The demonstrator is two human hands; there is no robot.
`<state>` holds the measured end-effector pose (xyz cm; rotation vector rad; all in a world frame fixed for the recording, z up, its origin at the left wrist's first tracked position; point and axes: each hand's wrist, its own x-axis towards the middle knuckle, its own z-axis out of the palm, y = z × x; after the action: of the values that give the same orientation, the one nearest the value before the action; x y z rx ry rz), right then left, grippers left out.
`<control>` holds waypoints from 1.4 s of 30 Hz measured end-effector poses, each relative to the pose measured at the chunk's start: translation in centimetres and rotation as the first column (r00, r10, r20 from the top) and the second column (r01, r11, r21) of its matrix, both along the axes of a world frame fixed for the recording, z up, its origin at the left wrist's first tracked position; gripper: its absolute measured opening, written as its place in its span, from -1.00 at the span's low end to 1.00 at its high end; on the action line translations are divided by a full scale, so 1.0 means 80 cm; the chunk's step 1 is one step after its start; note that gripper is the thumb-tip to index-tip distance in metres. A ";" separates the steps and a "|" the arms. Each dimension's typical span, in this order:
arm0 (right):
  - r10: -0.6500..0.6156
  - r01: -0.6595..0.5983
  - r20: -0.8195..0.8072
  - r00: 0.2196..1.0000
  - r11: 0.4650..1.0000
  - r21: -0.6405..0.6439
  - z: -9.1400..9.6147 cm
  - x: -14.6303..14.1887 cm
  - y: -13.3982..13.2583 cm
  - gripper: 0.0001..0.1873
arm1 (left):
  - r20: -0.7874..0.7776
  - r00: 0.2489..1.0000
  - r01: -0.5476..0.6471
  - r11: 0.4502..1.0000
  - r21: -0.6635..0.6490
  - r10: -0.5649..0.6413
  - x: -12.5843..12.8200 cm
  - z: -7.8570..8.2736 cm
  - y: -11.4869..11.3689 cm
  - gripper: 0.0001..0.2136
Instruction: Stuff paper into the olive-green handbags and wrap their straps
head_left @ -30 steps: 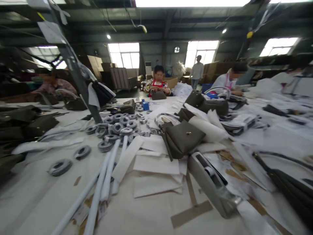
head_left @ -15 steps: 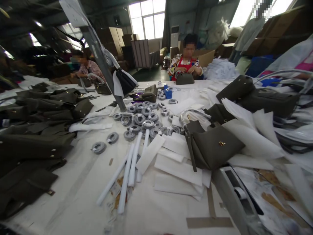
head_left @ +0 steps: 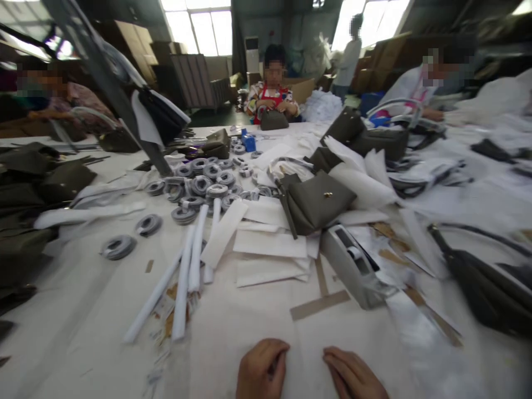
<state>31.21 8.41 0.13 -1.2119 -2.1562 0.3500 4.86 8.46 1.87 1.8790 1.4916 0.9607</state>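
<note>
At the near edge of the white table, my left hand (head_left: 262,368) is closed, with its fingers curled towards the thumb. Opposite it, my right hand (head_left: 353,372) has its fingers pressed together and pointing inward. Pale sheet material (head_left: 306,354) lies between and under the fingertips; whether either hand grips it I cannot make out. Ahead of the hands are strips of brown tape (head_left: 320,305) and a grey tape dispenser (head_left: 353,269). Beyond these lies a stack of white foam sheets (head_left: 270,244), with a dark olive handbag (head_left: 320,202) behind it.
White foam tubes (head_left: 183,282) and several coiled grey straps (head_left: 201,184) lie left of centre. Dark bag pieces (head_left: 25,188) are heaped at far left, near a slanted metal post (head_left: 120,100). Another dark bag (head_left: 486,277) lies right. A co-worker (head_left: 272,97) handles a bag across the table.
Both my hands have come into view at the bottom. The view has turned right and down, showing more of the table's right side and the dark bag there.
</note>
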 end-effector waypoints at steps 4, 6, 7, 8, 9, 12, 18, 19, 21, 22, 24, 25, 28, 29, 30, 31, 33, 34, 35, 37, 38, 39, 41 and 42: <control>-0.097 0.098 0.017 0.995 0.994 -0.056 0.024 -0.015 -0.007 -0.70 | -0.018 1.000 -0.016 1.000 0.009 0.016 -0.007 0.009 0.006 -0.81; -0.124 0.123 -0.005 0.992 0.991 -0.057 0.031 -0.023 -0.009 -0.72 | -0.017 1.000 -0.005 1.000 0.015 0.006 -0.010 0.008 0.008 -0.80; -0.132 0.131 -0.016 0.991 0.990 -0.048 0.032 -0.026 -0.009 -0.73 | -0.016 1.000 0.002 1.000 0.018 -0.002 -0.012 0.006 0.009 -0.80; -0.136 0.135 -0.027 0.990 0.990 -0.036 0.032 -0.028 -0.010 -0.73 | -0.014 1.000 0.009 1.000 0.020 -0.009 -0.013 0.005 0.010 -0.79; -0.137 0.136 -0.037 0.990 0.990 -0.022 0.031 -0.029 -0.010 -0.74 | -0.012 1.000 0.012 1.000 0.017 -0.012 -0.015 0.004 0.012 -0.78; -0.134 0.135 -0.062 0.989 0.991 0.012 0.029 -0.028 -0.011 -0.76 | 0.029 1.000 0.000 1.000 -0.026 0.001 -0.017 0.005 0.015 -0.76; -0.156 0.160 -0.072 0.985 0.986 0.049 0.029 -0.027 -0.015 -0.74 | 0.215 0.976 0.007 0.990 -0.138 0.023 -0.010 0.024 0.012 -0.79; -0.151 0.156 -0.072 0.986 0.986 0.058 0.028 -0.027 -0.014 -0.73 | 0.234 0.971 -0.004 0.990 -0.143 0.038 -0.010 0.025 0.013 -0.79; -0.126 0.132 -0.069 0.990 0.988 0.084 0.026 -0.025 -0.011 -0.73 | 0.281 0.957 -0.028 0.987 -0.160 0.073 -0.011 0.028 0.016 -0.76; -0.116 0.122 -0.064 0.991 0.987 0.102 0.024 -0.024 -0.010 -0.73 | 0.306 0.948 -0.039 0.985 -0.168 0.090 -0.012 0.028 0.017 -0.75; -0.109 0.115 -0.047 0.993 0.984 0.136 0.020 -0.022 -0.008 -0.75 | 0.347 0.931 -0.055 0.982 -0.178 0.115 -0.012 0.028 0.018 -0.73; -0.110 0.115 -0.037 0.993 0.982 0.152 0.017 -0.020 -0.007 -0.76 | 0.363 0.924 -0.057 0.982 -0.181 0.121 -0.012 0.028 0.018 -0.73; -0.116 0.116 -0.009 0.993 0.976 0.183 0.008 -0.014 -0.004 -0.75 | 0.390 0.914 -0.042 0.982 -0.186 0.113 -0.011 0.029 0.019 -0.71; -0.116 0.114 -0.001 0.993 0.974 0.195 0.005 -0.011 -0.003 -0.75 | 0.392 0.914 -0.034 0.982 -0.186 0.106 -0.012 0.030 0.021 -0.70; -0.113 0.108 0.010 0.994 0.973 0.205 0.003 -0.008 -0.001 -0.75 | 0.392 0.915 -0.027 0.983 -0.184 0.098 -0.015 0.033 0.024 -0.68; -0.100 0.092 0.026 0.995 0.973 0.213 0.002 -0.006 0.001 -0.75 | 0.387 0.918 -0.023 0.984 -0.178 0.092 -0.020 0.037 0.027 -0.68; -0.048 0.033 0.059 0.997 0.973 0.227 0.006 -0.006 0.009 -0.75 | 0.359 0.929 -0.032 0.988 -0.153 0.086 -0.036 0.046 0.039 -0.69; -0.014 -0.003 0.070 0.997 0.972 0.234 0.011 -0.010 0.015 -0.75 | 0.333 0.939 -0.048 0.990 -0.133 0.091 -0.047 0.052 0.047 -0.70; 0.016 -0.034 0.075 0.997 0.970 0.240 0.019 -0.017 0.024 -0.74 | 0.297 0.949 -0.075 0.991 -0.108 0.104 -0.060 0.058 0.057 -0.72; 0.067 -0.085 0.082 0.994 0.966 0.244 0.039 -0.045 0.049 -0.71 | 0.199 0.967 -0.152 0.988 -0.037 0.157 -0.087 0.069 0.080 -0.75; 0.095 -0.116 0.097 0.991 0.965 0.235 0.051 -0.064 0.065 -0.70 | 0.140 0.972 -0.190 0.982 0.006 0.188 -0.100 0.074 0.094 -0.76; 0.135 -0.160 0.126 0.983 0.963 0.216 0.063 -0.087 0.083 -0.67 | 0.077 0.974 -0.218 0.975 0.049 0.214 -0.112 0.078 0.109 -0.76; 0.243 -0.278 0.209 0.947 0.947 0.161 0.084 -0.139 0.122 -0.62 | -0.053 0.970 -0.229 0.966 0.118 0.236 -0.132 0.083 0.143 -0.72; 0.299 -0.340 0.253 0.920 0.930 0.137 0.092 -0.165 0.143 -0.59 | -0.115 0.966 -0.216 0.967 0.137 0.232 -0.141 0.084 0.162 -0.67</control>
<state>18.04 19.81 7.51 -0.8295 -2.5328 0.1521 -6.42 21.41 8.60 1.9205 1.7906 1.0711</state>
